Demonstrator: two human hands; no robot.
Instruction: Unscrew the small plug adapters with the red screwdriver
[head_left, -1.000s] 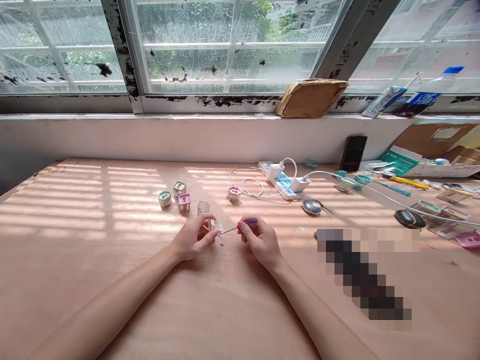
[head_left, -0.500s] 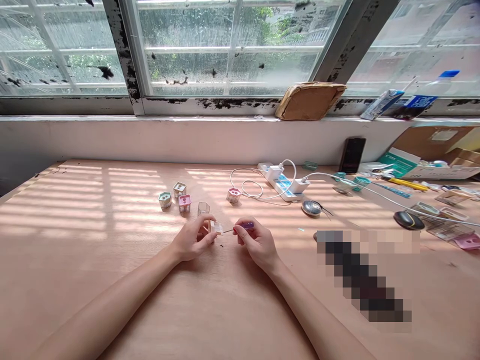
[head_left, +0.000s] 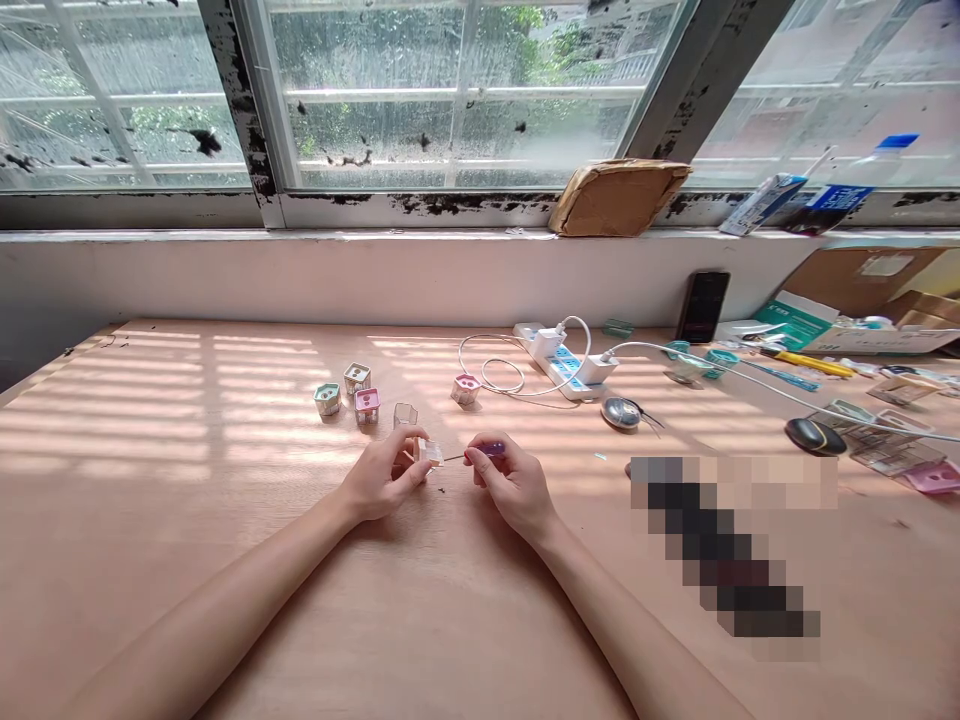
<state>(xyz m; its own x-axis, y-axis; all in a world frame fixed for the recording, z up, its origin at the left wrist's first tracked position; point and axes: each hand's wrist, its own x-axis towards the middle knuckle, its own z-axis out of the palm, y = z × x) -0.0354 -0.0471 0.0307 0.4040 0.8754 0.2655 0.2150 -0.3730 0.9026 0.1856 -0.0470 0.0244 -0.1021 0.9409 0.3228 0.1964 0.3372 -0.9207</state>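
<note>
My left hand (head_left: 382, 475) is closed around a small clear box with a pale peach part (head_left: 429, 453), held tilted just above the table. A screwdriver (head_left: 491, 449) with a purple handle and red collar is gripped in my right hand (head_left: 514, 485), its thin shaft pointing left at the box. Whether the tip touches the box I cannot tell. Tiny dark bits, perhaps screws (head_left: 441, 490), lie on the wood below. Behind my left hand stands a clear open cup (head_left: 406, 414). Little boxes with green (head_left: 327, 399), cream (head_left: 358, 378) and pink (head_left: 367, 405) tops are grouped to its left.
Another pink-topped box (head_left: 466, 389) stands by a white power strip (head_left: 559, 362) with looped cables. A round silver object (head_left: 622, 412), a black mouse (head_left: 816, 436), a phone (head_left: 703, 306) and clear parts crowd the right. A pixelated patch (head_left: 735, 550) hides something dark.
The whole view has shifted very slightly. Both hands keep the same hold on the box and the screwdriver, with no clear movement between them.
</note>
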